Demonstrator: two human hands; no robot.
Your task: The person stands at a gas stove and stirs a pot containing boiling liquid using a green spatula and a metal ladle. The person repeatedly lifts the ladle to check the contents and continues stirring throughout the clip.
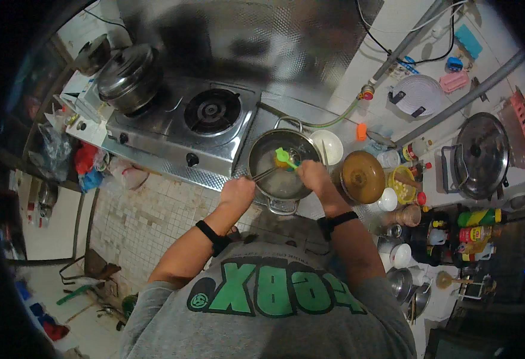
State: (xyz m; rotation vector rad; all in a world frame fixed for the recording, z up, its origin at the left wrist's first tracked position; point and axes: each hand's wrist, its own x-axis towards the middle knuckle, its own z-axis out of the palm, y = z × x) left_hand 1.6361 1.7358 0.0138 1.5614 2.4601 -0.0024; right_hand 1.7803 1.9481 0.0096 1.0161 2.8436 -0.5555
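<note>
My left hand (238, 195) is closed round a thin metal handle (264, 174) that reaches over a two-handled metal pot (267, 185). In my right hand (315, 176) is a green brush-like utensil (282, 155), its broad head above the pot's middle. Where the handle and the green utensil meet there is a small yellow-orange item (285, 164); its exact shape is too small to tell. Some pale, cloudy liquid seems to cover the pot's bottom. Just beyond the pot's right rim is a white bowl (333, 148) with a thin utensil at its edge.
Left of the pot stands a steel gas stove (168, 146), with a lidded steel pot (130, 83) on its left burner. On the right are a brown round vessel or lid (363, 177), a yellow basket (401, 184) and several bottles (477, 217). A green hose (334, 120) runs behind.
</note>
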